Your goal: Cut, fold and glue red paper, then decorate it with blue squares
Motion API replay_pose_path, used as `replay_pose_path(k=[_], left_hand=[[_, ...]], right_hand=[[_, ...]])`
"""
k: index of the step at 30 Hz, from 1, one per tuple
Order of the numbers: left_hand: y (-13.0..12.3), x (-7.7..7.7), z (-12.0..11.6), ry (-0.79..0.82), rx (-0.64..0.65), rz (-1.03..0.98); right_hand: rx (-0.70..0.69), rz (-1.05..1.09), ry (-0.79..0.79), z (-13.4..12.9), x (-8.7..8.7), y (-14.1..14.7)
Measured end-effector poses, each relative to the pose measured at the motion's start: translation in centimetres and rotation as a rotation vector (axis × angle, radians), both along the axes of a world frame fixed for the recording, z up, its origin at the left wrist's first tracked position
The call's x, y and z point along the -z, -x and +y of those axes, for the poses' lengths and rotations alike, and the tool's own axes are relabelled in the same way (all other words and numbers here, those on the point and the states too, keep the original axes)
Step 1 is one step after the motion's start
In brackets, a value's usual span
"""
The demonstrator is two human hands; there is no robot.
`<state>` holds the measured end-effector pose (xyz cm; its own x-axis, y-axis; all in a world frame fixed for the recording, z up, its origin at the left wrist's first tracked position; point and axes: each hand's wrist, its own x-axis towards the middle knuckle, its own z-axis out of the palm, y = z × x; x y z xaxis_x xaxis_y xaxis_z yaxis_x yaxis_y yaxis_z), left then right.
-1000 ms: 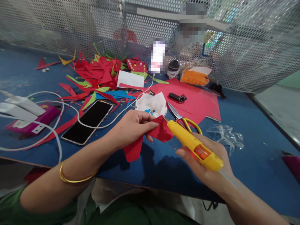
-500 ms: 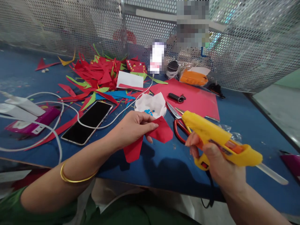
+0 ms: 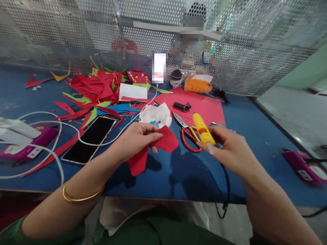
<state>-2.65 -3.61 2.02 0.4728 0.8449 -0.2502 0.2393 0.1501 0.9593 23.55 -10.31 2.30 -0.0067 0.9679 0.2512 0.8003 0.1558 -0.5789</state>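
Between the thumb and fingers of my left hand is a folded red paper piece, one end pointing right and another hanging below the palm. My right hand is closed around a yellow hot glue gun, whose nozzle points away from me; the handle is hidden behind the fingers. Red-handled scissors lie just left of the glue gun, blades toward the back. Behind my left hand sits a white scalloped dish with small blue bits in it.
A black phone and white cables lie at the left, near a purple power strip. Colourful paper scraps heap at the back left. A red sheet carries a black key fob. Another purple power strip is at the right.
My right hand has turned the glue gun from lying sideways to pointing away from me, and moved it down near the scissors. My left hand still holds the red paper.
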Motion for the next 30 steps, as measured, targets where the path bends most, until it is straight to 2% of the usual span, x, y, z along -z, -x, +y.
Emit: replay_pose_path(k=[4,6,8,13,17,20,24,25,26,28,30], left_hand=[[0.2,0.0,0.3,-0.031,0.018,0.027],[0.3,0.1,0.4,-0.052,0.039,0.051],[0.3,0.2,0.4,-0.059,0.064,0.068],[0.1,0.2,0.2,-0.055,0.146,0.106],[0.0,-0.2,-0.1,-0.011,0.178,0.112],[-0.2,-0.4,-0.4,0.032,0.206,0.111],[-0.4,-0.2,-0.8,0.067,0.231,0.088],[-0.4,0.0,-0.8,0.078,0.233,0.082],[-0.4,0.2,-0.8,0.084,0.237,0.076],[-0.4,0.6,-0.9,0.083,0.257,0.062],[-0.3,1.0,-0.9,0.073,0.283,0.044]], right_hand=[[0.270,-0.428,-0.180,-1.6,0.6,-4.7],[0.374,-0.593,-0.157,-2.2,1.2,-6.7],[0.421,-0.697,-0.084,-2.4,1.9,-8.2],[0.387,-0.674,0.121,-2.2,3.1,-9.3],[0.367,-0.624,0.195,-2.4,3.5,-10.1],[0.360,-0.668,0.154,-3.0,2.8,-10.8],[0.386,-0.691,-0.064,-3.4,-0.6,-9.8],[0.362,-0.680,-0.151,-3.1,-1.7,-8.8],[0.271,-0.658,-0.209,-2.6,-2.8,-7.5],[0.057,-0.557,-0.294,-0.9,-4.6,-4.3],[-0.196,-0.425,-0.385,1.7,-5.6,-0.6]])
